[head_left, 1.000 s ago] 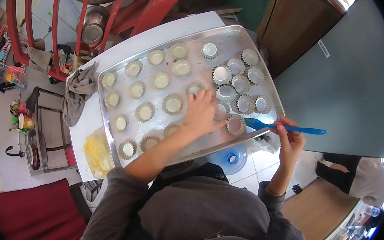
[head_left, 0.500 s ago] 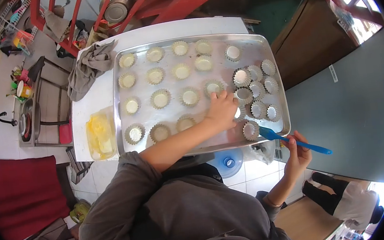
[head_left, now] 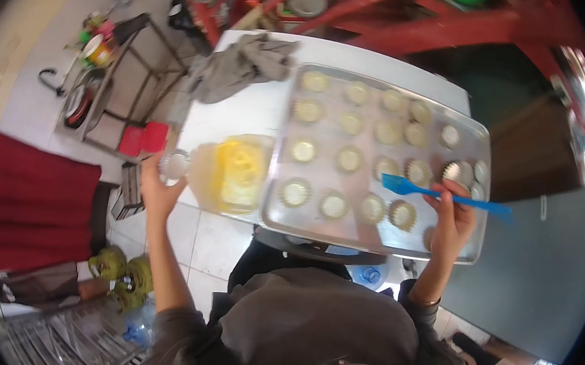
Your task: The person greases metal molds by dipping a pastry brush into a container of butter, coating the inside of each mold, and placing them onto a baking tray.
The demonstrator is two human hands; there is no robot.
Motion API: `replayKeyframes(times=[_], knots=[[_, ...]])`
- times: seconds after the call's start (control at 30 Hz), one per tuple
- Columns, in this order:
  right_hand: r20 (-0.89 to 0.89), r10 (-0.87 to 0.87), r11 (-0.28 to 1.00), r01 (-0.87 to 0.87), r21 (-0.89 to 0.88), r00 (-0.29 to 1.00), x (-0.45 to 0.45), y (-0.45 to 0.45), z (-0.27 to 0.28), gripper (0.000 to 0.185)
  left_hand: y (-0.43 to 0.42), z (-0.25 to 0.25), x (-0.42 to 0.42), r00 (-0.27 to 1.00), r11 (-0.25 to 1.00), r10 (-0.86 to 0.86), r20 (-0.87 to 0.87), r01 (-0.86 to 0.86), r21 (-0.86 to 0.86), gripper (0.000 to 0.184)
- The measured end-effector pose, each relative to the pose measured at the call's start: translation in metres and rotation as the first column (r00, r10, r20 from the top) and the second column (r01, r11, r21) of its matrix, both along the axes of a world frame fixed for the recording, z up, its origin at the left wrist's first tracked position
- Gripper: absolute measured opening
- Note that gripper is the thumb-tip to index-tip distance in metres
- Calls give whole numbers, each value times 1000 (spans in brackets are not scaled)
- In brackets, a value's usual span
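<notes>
Left of the table, my left hand (head_left: 157, 187) grips a fluted tart tin (head_left: 175, 166) near a clear plastic tub (head_left: 205, 181) that holds a soft yellow spread (head_left: 237, 165). My right hand (head_left: 453, 222) has its fingers closed round the handle of a blue pastry brush (head_left: 413, 188). The brush head is above the metal baking tray (head_left: 327, 173), close to the tins in its middle. Rows of fluted tins, such as one tin (head_left: 295, 192) at the front left, stand on the tray. More tins crowd its right end, partly hidden by my right hand.
A crumpled grey cloth (head_left: 241, 67) lies on the white table (head_left: 229, 121) behind the tub. Red railings (head_left: 433, 32) rise beyond the table. A grey panel (head_left: 529, 264) stands to the right, and a blue water bottle (head_left: 370, 275) is below the table's front edge.
My left hand has left the tray and swung to the left with a tart tin in it. The brush has moved left over the tins. The whole view has turned.
</notes>
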State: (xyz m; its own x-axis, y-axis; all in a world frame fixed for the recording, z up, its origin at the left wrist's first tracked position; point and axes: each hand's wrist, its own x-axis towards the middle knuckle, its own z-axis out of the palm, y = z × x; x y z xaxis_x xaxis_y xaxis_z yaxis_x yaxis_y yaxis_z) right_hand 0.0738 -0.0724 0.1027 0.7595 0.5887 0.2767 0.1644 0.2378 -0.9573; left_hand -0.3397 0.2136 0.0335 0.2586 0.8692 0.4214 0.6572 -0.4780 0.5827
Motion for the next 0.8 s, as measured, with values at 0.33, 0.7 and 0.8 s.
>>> replayKeyframes(times=[0.33, 0.7, 0.8], knots=[[212, 478, 850, -388, -355, 852, -187, 196, -20, 14, 21, -52, -30, 965, 937, -178, -191, 107, -334, 72], [604, 380, 874, -59, -482, 701, -234, 237, -79, 14, 30, -60, -30, 942, 928, -316, 113, 331, -169, 70], [505, 335, 874, -62, -481, 796, -239, 236, -63, 16, 34, -56, -28, 939, 927, -335, 77, 343, -153, 67]])
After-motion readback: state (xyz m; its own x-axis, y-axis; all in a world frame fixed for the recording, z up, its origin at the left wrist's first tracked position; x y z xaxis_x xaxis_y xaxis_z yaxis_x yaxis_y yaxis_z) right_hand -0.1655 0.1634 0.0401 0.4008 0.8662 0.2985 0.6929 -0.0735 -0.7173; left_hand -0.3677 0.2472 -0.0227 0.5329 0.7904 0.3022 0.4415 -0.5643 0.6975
